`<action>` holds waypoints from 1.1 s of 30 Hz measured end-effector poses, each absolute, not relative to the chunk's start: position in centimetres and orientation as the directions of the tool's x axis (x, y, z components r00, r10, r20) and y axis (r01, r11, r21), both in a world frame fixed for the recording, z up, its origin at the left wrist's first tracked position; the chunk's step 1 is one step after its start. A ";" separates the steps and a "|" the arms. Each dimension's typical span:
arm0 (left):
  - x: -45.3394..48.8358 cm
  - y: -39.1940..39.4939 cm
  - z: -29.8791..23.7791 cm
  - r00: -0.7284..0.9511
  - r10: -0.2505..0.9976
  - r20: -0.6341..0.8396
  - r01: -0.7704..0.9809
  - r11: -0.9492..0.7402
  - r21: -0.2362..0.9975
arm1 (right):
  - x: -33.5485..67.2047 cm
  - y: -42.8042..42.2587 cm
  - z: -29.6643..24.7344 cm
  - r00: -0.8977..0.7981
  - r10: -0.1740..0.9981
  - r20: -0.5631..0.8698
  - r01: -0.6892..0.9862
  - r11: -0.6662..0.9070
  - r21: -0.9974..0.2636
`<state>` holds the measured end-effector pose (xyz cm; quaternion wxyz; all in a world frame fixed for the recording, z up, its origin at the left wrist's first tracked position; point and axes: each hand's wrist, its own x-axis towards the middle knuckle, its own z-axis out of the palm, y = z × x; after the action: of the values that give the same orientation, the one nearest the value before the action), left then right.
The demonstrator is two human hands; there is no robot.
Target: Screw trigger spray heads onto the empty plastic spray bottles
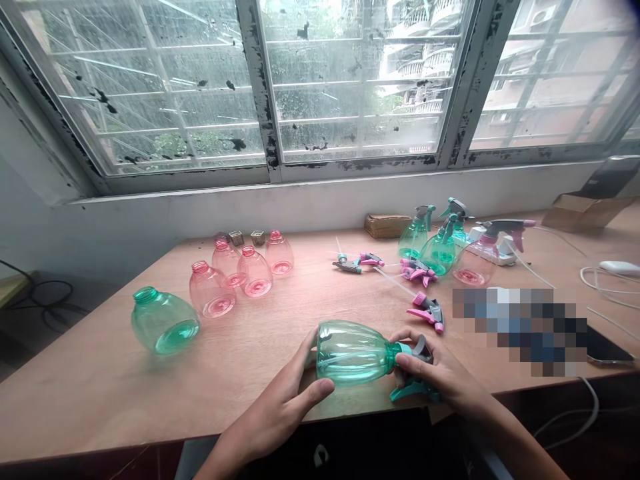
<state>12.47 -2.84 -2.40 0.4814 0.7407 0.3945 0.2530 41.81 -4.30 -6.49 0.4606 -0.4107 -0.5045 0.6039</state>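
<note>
A clear green spray bottle [353, 353] lies sideways in the air above the table's front edge, its base to the left. My left hand [303, 387] grips it round the base end, the thumb on the near side and the fingers partly hidden behind. At the neck, my right hand [425, 363] is closed on the grey-and-green trigger sprayer [417, 390]. A thin dip tube shows inside the bottle. Just beyond my right hand lies a pink-and-grey trigger sprayer [427, 311], loose on the wood.
Several pink bottles [214, 290] and a green bottle [165, 321] stand topless at left. Further loose sprayers [419, 271] lie mid-table. Green bottles with sprayers [439, 252] and a pink one [474, 263] stand at right, near a power strip [493, 250], cables and a phone [607, 345].
</note>
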 end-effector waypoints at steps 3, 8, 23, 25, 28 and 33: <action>12.5 -2.9 -2.3 0.566 0.824 0.001 0.325 -0.225 0.919 | 41.9 -4.3 -6.7 -0.233 0.972 -0.032 -0.137 -0.065 -0.988; 12.6 -2.9 -2.2 0.575 0.818 -0.006 0.317 -0.216 0.923 | 42.0 -4.3 -6.7 -0.227 0.973 -0.030 -0.103 -0.054 -0.993; 12.4 -2.8 -2.6 0.546 0.838 -0.010 0.352 -0.218 0.910 | 42.0 -4.3 -6.6 -0.252 0.967 -0.034 -0.140 -0.071 -0.988; 12.4 -2.8 -2.6 0.545 0.839 -0.018 0.360 -0.214 0.908 | 42.0 -4.3 -6.5 -0.254 0.967 -0.034 -0.146 -0.074 -0.987; 12.3 -2.8 -2.7 0.545 0.838 -0.030 0.368 -0.206 0.907 | 41.9 -4.3 -6.4 -0.251 0.967 -0.040 -0.152 -0.080 -0.985; 12.4 -2.8 -2.5 0.554 0.832 -0.022 0.352 -0.210 0.912 | 41.7 -4.3 -6.2 -0.245 0.969 -0.040 -0.156 -0.080 -0.984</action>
<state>12.39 -2.79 -2.52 0.4832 0.7371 0.4018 0.2483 41.71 -4.35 -6.18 0.4599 -0.4072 -0.4986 0.6116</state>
